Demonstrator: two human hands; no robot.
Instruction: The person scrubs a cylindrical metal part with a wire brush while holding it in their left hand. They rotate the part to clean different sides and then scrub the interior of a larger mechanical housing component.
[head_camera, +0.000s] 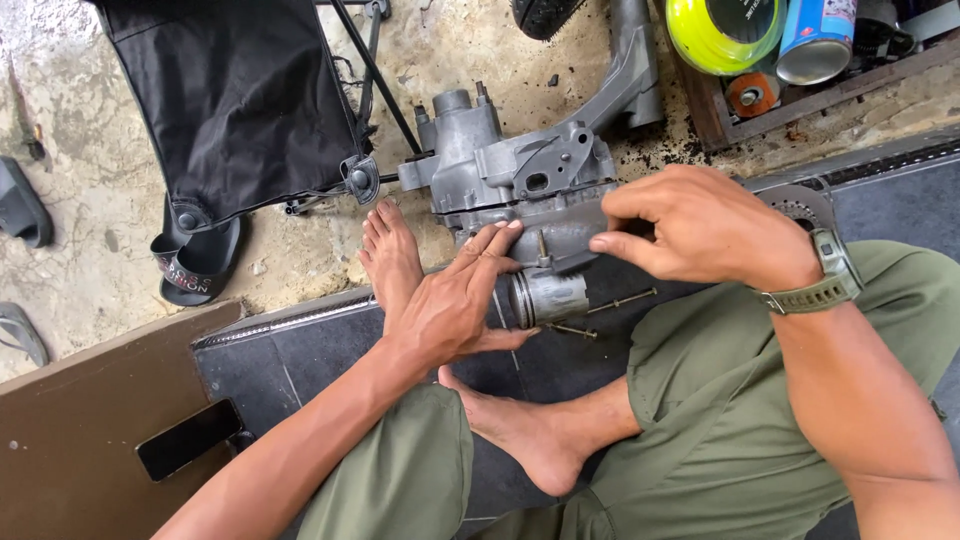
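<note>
The grey engine case (520, 185) lies on the floor (100, 220) at the edge of the dark mat (300, 360), between my bare feet, so it sits close and cannot roll away. Its piston (548, 297) points toward me. My left hand (455, 305) lies flat and open against the case beside the piston, to steady it. My right hand (690, 225) has the fingers curled, pinching at the case edge; what small part it grips, I cannot tell. Long bolts (620, 300) lie on the mat just beside.

open mat (300, 365) left of the engine case (520, 185); black bag (240, 100) and crate (720, 110) crowding the far side
</note>
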